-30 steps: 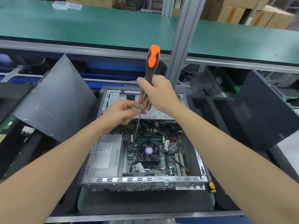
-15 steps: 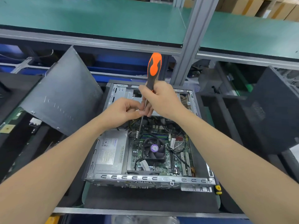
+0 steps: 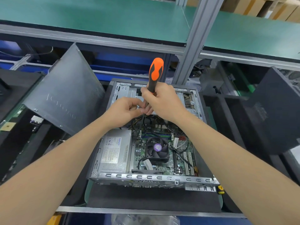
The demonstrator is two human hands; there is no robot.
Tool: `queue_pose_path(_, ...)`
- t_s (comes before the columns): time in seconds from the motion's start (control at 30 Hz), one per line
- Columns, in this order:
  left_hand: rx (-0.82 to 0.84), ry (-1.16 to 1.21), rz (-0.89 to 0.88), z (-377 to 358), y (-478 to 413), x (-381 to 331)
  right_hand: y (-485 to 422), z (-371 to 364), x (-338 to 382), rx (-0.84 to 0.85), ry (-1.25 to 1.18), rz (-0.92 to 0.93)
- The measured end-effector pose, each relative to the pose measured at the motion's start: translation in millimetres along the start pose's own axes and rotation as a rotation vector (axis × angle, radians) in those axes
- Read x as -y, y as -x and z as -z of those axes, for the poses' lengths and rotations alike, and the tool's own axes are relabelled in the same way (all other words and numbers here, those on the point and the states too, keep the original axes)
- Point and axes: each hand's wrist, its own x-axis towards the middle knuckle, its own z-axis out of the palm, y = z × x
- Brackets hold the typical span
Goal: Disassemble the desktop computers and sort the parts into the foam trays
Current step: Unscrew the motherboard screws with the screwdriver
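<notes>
Chassis (image 3: 146,177) at frame centre, lying open on dark mat. Side panel (image 3: 65,98) already off, leaned at left. Power supply (image 3: 115,150), fan (image 3: 157,147) and motherboard (image 3: 141,151) not yet removed. Screwdriver (image 3: 155,72) gripped by right hand (image 3: 164,101), fingers curled round handle. Shaft pinched by fingers of left hand (image 3: 125,109). Stage judged early; most sorting left.

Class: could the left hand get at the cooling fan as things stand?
Probably yes: the cooling fan lies uncovered below the left hand, though that hand pinches the screwdriver by its shaft.
</notes>
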Motion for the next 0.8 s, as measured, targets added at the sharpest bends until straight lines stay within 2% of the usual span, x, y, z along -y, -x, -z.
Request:
queue_pose_path(0.2, -0.028, -0.008, 0.002, -1, 3, 3, 0, -3, 2, -0.01, 0.072, 0.012)
queue_pose_path(0.8, -0.05, 0.02, -0.016, -5, -2, 17, -1, 0, 4, 0.007, 0.04, -0.005)
